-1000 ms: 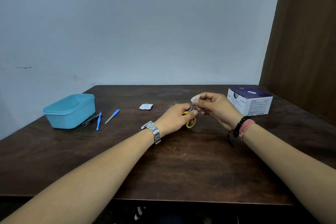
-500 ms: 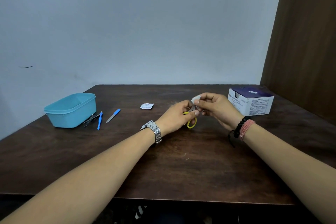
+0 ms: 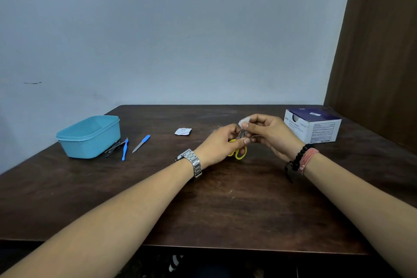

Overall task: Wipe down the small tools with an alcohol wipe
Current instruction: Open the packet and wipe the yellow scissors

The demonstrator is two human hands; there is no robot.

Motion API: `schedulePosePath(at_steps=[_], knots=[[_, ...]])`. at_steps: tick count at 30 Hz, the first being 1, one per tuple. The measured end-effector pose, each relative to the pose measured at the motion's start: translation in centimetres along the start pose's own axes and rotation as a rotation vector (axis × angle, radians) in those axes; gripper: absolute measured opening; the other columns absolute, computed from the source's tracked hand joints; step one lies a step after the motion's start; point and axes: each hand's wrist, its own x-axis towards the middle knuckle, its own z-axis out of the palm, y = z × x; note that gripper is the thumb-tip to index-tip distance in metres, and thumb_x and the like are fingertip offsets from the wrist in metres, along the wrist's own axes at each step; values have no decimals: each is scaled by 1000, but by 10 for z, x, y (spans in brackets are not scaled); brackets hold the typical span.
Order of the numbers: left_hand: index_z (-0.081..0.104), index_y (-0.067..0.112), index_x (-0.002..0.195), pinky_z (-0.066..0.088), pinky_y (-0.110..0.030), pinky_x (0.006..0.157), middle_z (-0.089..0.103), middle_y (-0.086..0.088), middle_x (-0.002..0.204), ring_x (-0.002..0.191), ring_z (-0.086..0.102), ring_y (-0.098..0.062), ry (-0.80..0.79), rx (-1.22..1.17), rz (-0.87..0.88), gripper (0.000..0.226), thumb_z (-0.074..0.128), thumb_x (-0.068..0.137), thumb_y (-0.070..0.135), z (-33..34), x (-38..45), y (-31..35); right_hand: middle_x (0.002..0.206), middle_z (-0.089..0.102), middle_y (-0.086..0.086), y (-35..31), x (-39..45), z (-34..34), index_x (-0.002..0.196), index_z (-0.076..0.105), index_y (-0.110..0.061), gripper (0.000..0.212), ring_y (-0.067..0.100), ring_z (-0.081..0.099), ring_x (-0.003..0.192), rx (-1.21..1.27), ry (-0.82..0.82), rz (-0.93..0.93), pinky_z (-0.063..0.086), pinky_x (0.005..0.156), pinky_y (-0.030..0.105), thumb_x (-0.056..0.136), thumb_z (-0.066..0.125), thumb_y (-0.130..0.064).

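Observation:
My left hand (image 3: 220,144) grips small scissors with yellow handles (image 3: 238,153) above the middle of the dark wooden table (image 3: 225,210). My right hand (image 3: 268,133) pinches a white alcohol wipe (image 3: 244,122) against the scissors' metal blades, which are mostly hidden by my fingers. Further left lie a blue-handled nail file (image 3: 141,143), a thin blue-handled tool (image 3: 124,149) and some dark metal tools (image 3: 112,148).
A light blue plastic tub (image 3: 89,136) stands at the left, touching the metal tools. A torn white wipe wrapper (image 3: 183,131) lies behind my left hand. A purple and white box of swabs (image 3: 312,126) sits at the right, near a brown wall.
Both hands stay together over the scissors; the fingers of my right hand have shifted slightly with the wipe along the blades. Nothing else on the table has moved.

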Motion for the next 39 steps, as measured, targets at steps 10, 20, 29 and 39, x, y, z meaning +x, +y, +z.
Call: schedulePosePath(at_steps=[10,20,29,39], knots=[[56,4,98,37,-16,56,67,6,67,57,52,0,5,-1,11,22,60,95,26,0,1,-3,68,61,3,0,0,0,88,70,-9,4,10,55,61,-28,-19,-5,47,63,23,85,68,-9],[57,2,96,37,-10,55,66,7,68,55,53,4,8,32,32,22,60,95,24,-1,0,0,65,61,-1,-4,-1,1,89,70,-8,16,9,53,61,14,4,-29,46,63,22,76,71,-17],[55,15,82,39,-19,59,68,4,68,58,52,-3,-9,15,22,18,63,93,27,-1,0,-1,69,66,-8,-8,1,-2,89,68,-9,5,6,54,62,87,96,-41,46,58,16,86,65,-8],[73,20,95,46,-20,63,65,7,76,67,56,-6,192,2,-31,26,51,99,32,-7,3,-2,77,70,-4,-3,4,-10,88,71,-18,14,4,59,64,-160,213,-135,47,57,16,92,61,-8]])
